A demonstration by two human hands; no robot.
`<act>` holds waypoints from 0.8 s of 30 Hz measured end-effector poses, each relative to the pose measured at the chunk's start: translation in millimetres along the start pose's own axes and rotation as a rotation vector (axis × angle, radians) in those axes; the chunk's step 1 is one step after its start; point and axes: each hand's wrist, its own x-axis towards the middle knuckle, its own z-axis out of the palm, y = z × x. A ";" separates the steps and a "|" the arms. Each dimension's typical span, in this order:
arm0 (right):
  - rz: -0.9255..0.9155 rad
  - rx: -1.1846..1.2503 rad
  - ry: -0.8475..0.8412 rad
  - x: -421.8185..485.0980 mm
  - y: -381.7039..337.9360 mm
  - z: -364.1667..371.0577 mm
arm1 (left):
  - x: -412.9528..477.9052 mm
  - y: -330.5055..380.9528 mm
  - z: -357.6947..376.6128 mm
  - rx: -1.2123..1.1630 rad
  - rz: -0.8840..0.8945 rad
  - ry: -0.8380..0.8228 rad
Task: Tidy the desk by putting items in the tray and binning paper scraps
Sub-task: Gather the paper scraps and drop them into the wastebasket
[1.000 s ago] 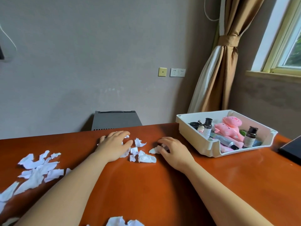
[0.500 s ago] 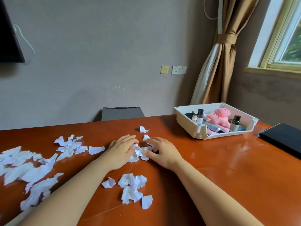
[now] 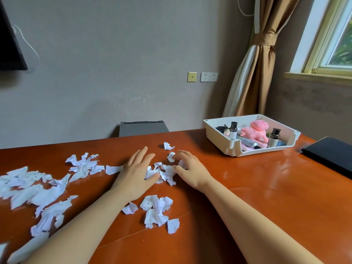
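White torn paper scraps lie over the reddish-brown desk. A small heap of scraps (image 3: 165, 173) sits between my two hands at the desk's middle. My left hand (image 3: 137, 172) lies flat with fingers spread, its thumb side touching the heap. My right hand (image 3: 188, 167) is curled against the heap's right side, fingertips on a small scrap (image 3: 171, 156). Another scrap (image 3: 168, 145) lies just beyond. More scraps (image 3: 155, 208) lie nearer me and a large scatter (image 3: 38, 187) covers the left. The white tray (image 3: 234, 147) at the right holds a pink pig toy (image 3: 255, 131), small bottles and a tube.
A black flat device (image 3: 331, 155) lies at the desk's right edge. A grey box-like object (image 3: 143, 128) stands behind the desk's far edge. A dark screen (image 3: 9, 40) hangs on the wall at upper left. A curtain and window are at the right.
The view has tilted down and left, showing more scraps on the left. Both hands drew together toward me, sweeping scraps into a heap between them; my left fingers now spread wider.
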 end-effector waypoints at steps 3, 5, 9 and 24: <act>-0.007 -0.028 -0.037 6.3 -4.8 0.7 | 1.5 1.4 -2.2 -0.114 0.087 -0.026; -0.011 -0.107 -0.083 13.2 -6.3 3.8 | 4.3 1.3 -3.6 -0.132 0.102 -0.060; -0.036 -0.245 -0.130 18.0 -7.0 9.6 | 9.2 0.6 -5.4 -0.058 0.033 -0.141; -0.045 -0.131 0.094 -1.5 -4.7 8.3 | 7.9 -2.6 13.2 -0.181 0.030 0.097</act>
